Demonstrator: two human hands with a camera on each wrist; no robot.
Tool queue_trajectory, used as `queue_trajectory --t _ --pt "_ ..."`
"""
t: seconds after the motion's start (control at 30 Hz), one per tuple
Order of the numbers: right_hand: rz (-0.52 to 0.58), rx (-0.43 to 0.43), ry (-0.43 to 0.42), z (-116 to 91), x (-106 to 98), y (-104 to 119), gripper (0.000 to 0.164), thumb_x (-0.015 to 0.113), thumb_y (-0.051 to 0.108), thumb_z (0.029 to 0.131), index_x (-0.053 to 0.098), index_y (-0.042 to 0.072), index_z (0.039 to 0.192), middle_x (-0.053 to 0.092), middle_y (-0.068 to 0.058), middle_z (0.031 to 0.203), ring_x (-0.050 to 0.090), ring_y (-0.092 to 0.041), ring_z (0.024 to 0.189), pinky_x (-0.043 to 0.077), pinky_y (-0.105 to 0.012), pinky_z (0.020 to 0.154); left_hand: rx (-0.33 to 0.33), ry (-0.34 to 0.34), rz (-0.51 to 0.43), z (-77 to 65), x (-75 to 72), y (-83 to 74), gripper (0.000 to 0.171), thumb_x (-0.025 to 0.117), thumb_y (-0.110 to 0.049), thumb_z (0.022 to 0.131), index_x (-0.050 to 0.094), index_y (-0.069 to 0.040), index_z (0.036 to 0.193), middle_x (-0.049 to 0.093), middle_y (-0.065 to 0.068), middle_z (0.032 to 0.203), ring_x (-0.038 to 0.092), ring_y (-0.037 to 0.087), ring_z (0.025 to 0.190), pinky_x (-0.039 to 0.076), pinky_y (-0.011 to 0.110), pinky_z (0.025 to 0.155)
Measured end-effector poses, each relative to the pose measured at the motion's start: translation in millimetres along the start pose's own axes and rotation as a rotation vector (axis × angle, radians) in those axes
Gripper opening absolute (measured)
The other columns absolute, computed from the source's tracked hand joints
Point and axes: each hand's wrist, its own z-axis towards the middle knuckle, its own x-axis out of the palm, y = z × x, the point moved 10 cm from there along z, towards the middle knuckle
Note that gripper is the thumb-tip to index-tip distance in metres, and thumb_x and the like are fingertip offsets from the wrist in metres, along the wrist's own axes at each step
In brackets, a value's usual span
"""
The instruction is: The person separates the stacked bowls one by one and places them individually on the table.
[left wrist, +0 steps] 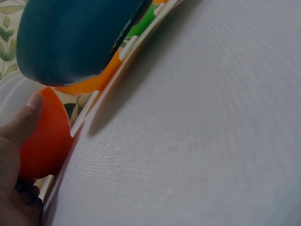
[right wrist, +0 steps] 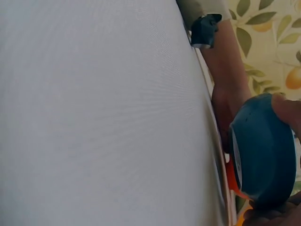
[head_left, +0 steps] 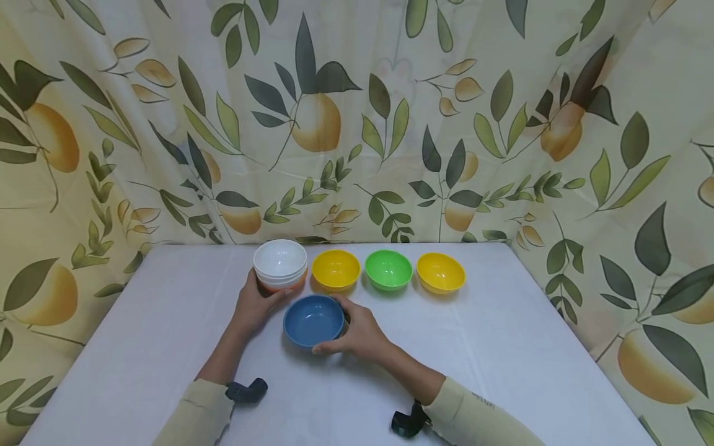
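Note:
A stack of white bowls [head_left: 280, 259] sits in an orange bowl [left wrist: 49, 141] at the back left of the table. My left hand [head_left: 255, 308] holds this stack at its side, thumb on the orange bowl in the left wrist view. My right hand [head_left: 359, 331] grips a blue bowl [head_left: 313, 321] by its right side, thumb at the near edge and fingers at the far edge. The blue bowl is lifted off the table, its base showing in the right wrist view [right wrist: 236, 157], just in front of the stack.
Right of the stack, a yellow bowl [head_left: 336, 271], a green bowl [head_left: 388, 271] and another yellow bowl [head_left: 440, 273] stand in a row. A white cloth covers the table [head_left: 491, 347]. Behind it hangs a fruit-patterned curtain [head_left: 357, 124].

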Motion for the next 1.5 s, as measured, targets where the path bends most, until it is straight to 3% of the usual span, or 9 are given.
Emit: queue_trajectory --t 0.2,0.43,0.67,1.03,1.5 --pt "-0.045 0.011 0.011 2 4 -7 0.110 0.102 0.032 0.066 0.045 -0.001 0.155 0.058 -0.013 0.148 0.056 -0.028 0.133 0.048 -0.047 0.112 0.002 0.001 0.000 -1.1 0.6 1.1 0.115 0.086 -0.038 0.089 0.008 -0.008 0.168 0.024 0.019 0.170 0.022 0.036 0.157 0.020 0.055 0.126" --pt "-0.087 0.042 0.014 7 3 -16 0.112 0.104 0.033 0.064 0.046 0.005 0.156 0.057 -0.010 0.149 0.054 -0.028 0.134 0.046 -0.049 0.113 0.023 -0.004 0.004 -0.4 -0.3 -0.9 0.114 0.086 -0.038 0.089 0.009 -0.008 0.168 0.026 0.019 0.169 0.023 0.036 0.156 0.020 0.055 0.126" --pt "-0.096 0.053 0.006 9 -1 -16 0.115 0.104 0.033 0.065 0.043 0.004 0.158 0.055 -0.013 0.152 0.052 -0.030 0.137 0.043 -0.052 0.115 0.060 0.001 -0.035 1.5 -0.4 -3.8 0.114 0.087 -0.038 0.088 0.010 -0.009 0.168 0.027 0.018 0.169 0.028 0.036 0.154 0.021 0.055 0.126" --pt "-0.076 0.080 0.007 7 1 -17 0.115 0.103 0.031 0.066 0.041 0.006 0.159 0.053 -0.012 0.154 0.051 -0.029 0.138 0.042 -0.050 0.116 0.058 0.007 -0.025 -0.7 -0.4 -3.6 0.113 0.087 -0.033 0.089 0.010 -0.007 0.167 0.027 0.019 0.169 0.027 0.036 0.155 0.021 0.054 0.126" --pt "-0.063 0.060 -0.018 9 0 -19 0.115 0.103 0.030 0.065 0.041 0.006 0.159 0.055 -0.009 0.153 0.051 -0.028 0.138 0.041 -0.050 0.117 0.042 0.012 -0.024 -2.2 0.0 -4.2 0.115 0.088 -0.038 0.088 0.009 -0.009 0.168 0.026 0.018 0.169 0.027 0.036 0.154 0.022 0.054 0.126"
